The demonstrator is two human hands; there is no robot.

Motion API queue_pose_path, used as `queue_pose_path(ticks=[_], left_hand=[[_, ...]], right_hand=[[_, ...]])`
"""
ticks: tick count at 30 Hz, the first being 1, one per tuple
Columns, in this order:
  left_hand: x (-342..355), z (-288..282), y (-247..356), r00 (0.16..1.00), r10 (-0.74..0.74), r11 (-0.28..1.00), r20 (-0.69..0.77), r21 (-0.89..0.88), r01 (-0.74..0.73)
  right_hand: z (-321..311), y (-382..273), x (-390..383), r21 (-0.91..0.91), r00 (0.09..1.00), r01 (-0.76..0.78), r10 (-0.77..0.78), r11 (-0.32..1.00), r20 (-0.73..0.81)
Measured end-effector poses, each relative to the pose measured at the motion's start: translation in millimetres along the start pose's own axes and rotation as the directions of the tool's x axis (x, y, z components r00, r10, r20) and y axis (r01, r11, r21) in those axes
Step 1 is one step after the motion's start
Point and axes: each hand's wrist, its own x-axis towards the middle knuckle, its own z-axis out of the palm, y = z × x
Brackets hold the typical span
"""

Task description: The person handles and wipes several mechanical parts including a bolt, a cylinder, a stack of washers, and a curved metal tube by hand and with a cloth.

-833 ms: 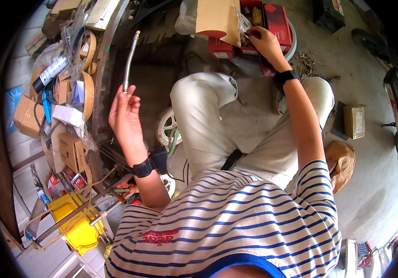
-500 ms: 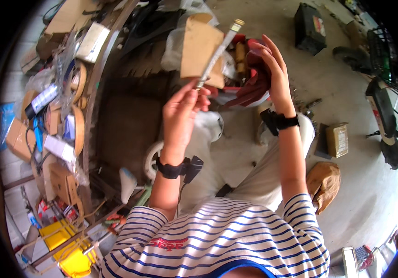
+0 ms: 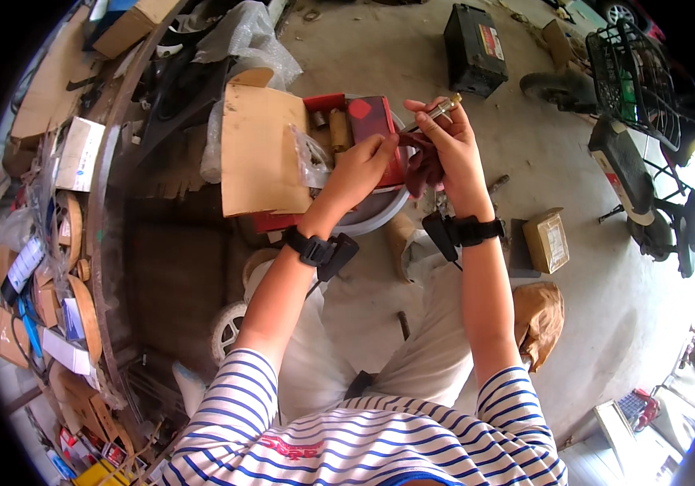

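Observation:
A short braided metal hose (image 3: 442, 108) with a brass end fitting slants between my hands, over the far middle. My right hand (image 3: 456, 154) is closed round its fitting end, thumb on top and the brass tip sticking out past the fingers. Closed and palm down, my left hand (image 3: 359, 172) meets the hose's other end, which its fingers mostly hide. A dark red cloth (image 3: 422, 168) hangs bunched under the hose between both hands; part of it lies against the right palm.
Beyond my left hand stands an opened red box (image 3: 325, 102) with a brown cardboard flap (image 3: 262, 150), on a grey round tub (image 3: 380, 212). A black battery (image 3: 474, 50) is far right. A small carton (image 3: 546, 241) and brown paper bag (image 3: 540, 320) lie right. A cluttered shelf (image 3: 108, 202) runs along the left.
My right hand, open with the cloth draped against it before, has closed on the hose. The hose has tilted down rightward from upright, and my left hand has turned palm down.

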Motion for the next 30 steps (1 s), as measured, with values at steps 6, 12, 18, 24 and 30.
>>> queue_pose_path(ticks=[6, 12, 18, 24, 30], left_hand=[[7.7, -6.0, -10.8, 0.939, -0.241, 0.675, 0.246, -0.653, 0.344], [12.8, -8.3, -15.5, 0.932, -0.239, 0.431, 0.271, -0.831, 0.352], [6.7, -14.3, -9.7, 0.970, -0.176, 0.403, 0.168, -0.887, 0.227], [2.0, -27.9, -24.1, 0.987, -0.039, 0.436, 0.159, -0.886, 0.160], [-1.4, -38.5, -18.8, 0.986, -0.040, 0.349, 0.162, -0.922, 0.166]], right_hand=[[5.4, 10.9, -0.9, -0.414, 0.978, 0.182, -0.206, 0.892, -0.015], [24.3, 29.9, 4.5, -0.732, 0.729, 0.586, -0.620, 0.346, 0.291], [27.6, 43.4, -1.6, -0.697, 0.560, 0.718, -0.594, 0.000, 0.577], [32.4, 61.4, -17.4, -0.630, 0.510, 0.772, -0.506, -0.087, 0.695], [42.2, 61.7, -19.8, -0.616, 0.542, 0.787, -0.477, 0.001, 0.692]])
